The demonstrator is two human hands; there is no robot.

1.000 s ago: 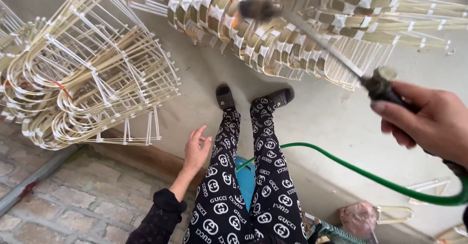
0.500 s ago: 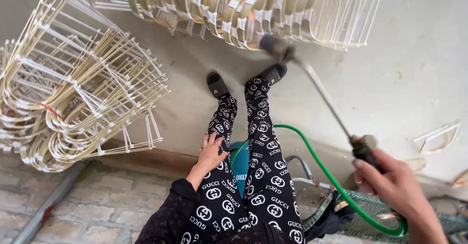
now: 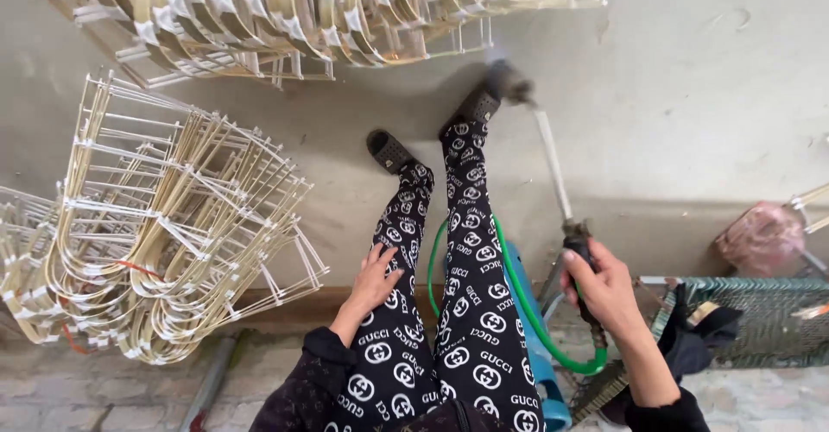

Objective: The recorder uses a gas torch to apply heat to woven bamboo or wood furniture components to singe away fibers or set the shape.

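Right now the right hand (image 3: 606, 287) is clenched around the torch wand (image 3: 566, 199), its head beside the far foot; the left hand (image 3: 375, 278) rests open-palmed on the thigh.

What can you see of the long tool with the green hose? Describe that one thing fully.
The torch-like wand is a long, pale, thin rod with a dark, blurred head near the person's raised foot. Its dark handle sits in the right hand, which grips it with the rod pointing away toward the grey floor. A green hose runs from the handle's lower end, curving back beside the patterned trouser leg.
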